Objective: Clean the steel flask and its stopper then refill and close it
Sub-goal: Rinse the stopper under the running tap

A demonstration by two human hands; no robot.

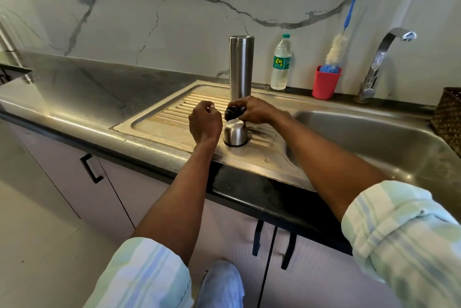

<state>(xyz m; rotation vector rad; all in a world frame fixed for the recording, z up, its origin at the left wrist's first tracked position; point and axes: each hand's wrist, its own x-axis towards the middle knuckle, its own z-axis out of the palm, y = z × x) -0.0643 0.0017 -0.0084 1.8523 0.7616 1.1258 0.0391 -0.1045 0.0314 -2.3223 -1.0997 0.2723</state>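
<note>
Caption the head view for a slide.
Right hand holds black stopper above steel cap; flask stands on drainboard.

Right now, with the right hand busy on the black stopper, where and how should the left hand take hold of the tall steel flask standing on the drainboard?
Grip the tall steel flask around its bare mid-body, coming from its left side. It stands upright as a straight smooth cylinder, and the right hand with the black stopper crowds its base, so the left hand likely has free room only higher up.
</note>
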